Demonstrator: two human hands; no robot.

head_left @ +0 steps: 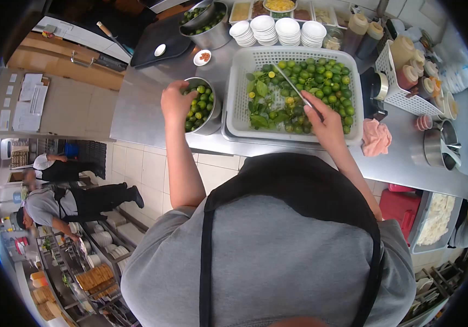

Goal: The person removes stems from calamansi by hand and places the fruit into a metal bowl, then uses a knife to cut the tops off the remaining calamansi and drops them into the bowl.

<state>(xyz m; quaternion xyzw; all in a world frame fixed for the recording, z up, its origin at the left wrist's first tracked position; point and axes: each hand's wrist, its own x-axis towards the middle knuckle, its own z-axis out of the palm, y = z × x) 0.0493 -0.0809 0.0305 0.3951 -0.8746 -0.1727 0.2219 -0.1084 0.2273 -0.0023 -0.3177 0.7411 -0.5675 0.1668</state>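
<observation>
My right hand (323, 120) is closed round the handle of a knife (291, 83), whose blade points up and left over a white perforated basket (234, 106). Many small green limes (321, 76) fill the basket, with loose green leaves (264, 87) at its left side and a few yellowish fruits among them. My left hand (176, 101) is at the left rim of a metal pot (210, 126) holding more green and yellowish limes (201, 109). Its fingers curl inward over the fruit, and whatever is between the fingertips is hidden.
Stacked white bowls (264, 30) line the counter's back, beside sauce bottles (355, 32). A second pot (215, 38) of limes stands by a black tray (163, 41). A pink cloth (376, 137) lies right of the basket. Co-workers (70, 204) stand at the left.
</observation>
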